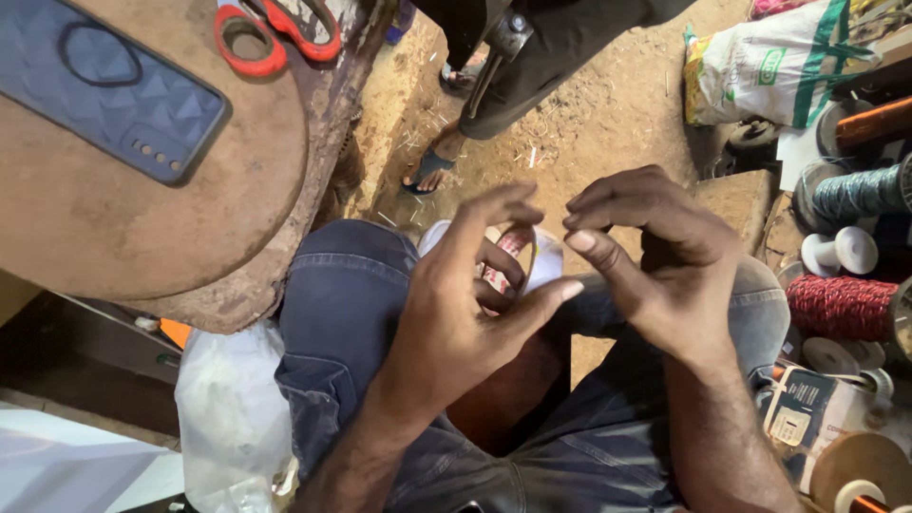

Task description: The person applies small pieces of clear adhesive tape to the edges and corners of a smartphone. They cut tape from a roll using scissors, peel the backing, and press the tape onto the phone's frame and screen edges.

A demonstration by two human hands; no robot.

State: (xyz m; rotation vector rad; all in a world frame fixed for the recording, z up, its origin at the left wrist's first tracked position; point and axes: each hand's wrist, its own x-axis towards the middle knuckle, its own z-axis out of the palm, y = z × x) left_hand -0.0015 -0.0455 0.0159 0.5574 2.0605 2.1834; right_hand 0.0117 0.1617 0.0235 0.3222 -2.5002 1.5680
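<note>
Small thread workshop, bare earthen floor [608, 114], red and teal wound spools [841, 306] at the side, orange-handled scissors [275, 33] on worn round wooden desk [104, 228]

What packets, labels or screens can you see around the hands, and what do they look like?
Sack: top right on the dirt floor, bulging, white with green stripes and yellow edge.
Small box: lower right among spools, dark blue and white.
Phone: top left on a round brown surface, face down, blue patterned case.

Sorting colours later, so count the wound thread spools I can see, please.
2: a teal spool at the right edge and a red spool below it. Others may be hidden beyond the frame.
</note>
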